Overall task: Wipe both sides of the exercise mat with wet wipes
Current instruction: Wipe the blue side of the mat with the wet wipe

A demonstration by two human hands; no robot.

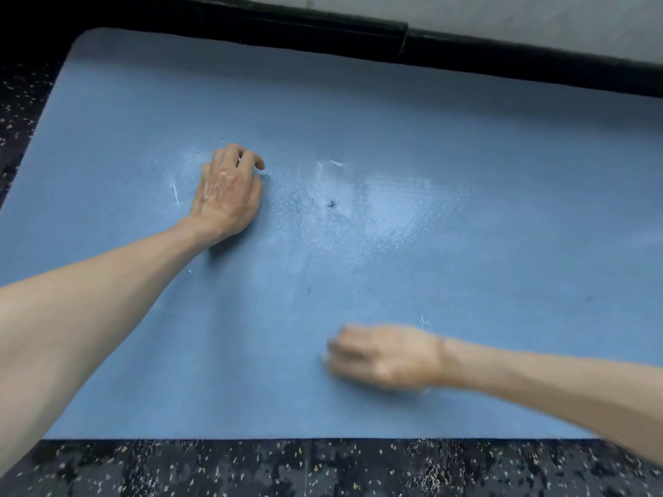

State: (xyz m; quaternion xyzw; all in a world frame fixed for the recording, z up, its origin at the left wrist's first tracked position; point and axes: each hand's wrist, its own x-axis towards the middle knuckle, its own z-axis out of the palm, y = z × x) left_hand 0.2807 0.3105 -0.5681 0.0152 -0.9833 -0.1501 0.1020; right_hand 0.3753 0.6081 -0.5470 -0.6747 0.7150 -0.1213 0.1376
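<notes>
A blue exercise mat lies flat on the floor and fills most of the view. A wet sheen spreads over its middle, around a small dark speck. My left hand rests on the mat left of centre, heel down and fingers loosely bent, holding nothing. My right hand is blurred with motion near the mat's front edge. Its fingers are curled in a fist on the mat. A sliver of white wet wipe peeks out at the fingers; the rest of the wipe is hidden under the hand.
Dark speckled rubber flooring runs along the mat's near edge and left side. A black baseboard borders the far edge, with a pale wall above it. Small white scuffs mark the mat beside my left hand.
</notes>
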